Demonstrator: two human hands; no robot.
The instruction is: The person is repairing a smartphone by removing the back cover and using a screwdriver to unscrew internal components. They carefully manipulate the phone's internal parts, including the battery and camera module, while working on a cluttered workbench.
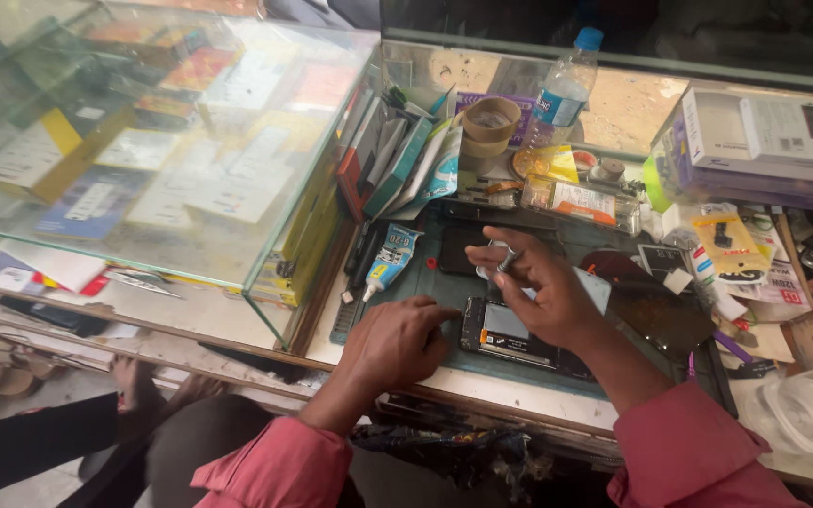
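An opened phone (centre of the frame, on a green mat) is pressed by the left hand, fingers together; a metal tool is pinched by the right hand.

You wear a long-sleeved shirt of dusty pink-red woven cloth. Behind your left hand the left sleeve ends in a soft, crumpled cuff just past the wrist. Behind your right hand the right sleeve stops further up the forearm, its hem folded flat. Both hands are bare: no gloves, rings or watch show. Below the sleeves, dark trousers cover your lap.
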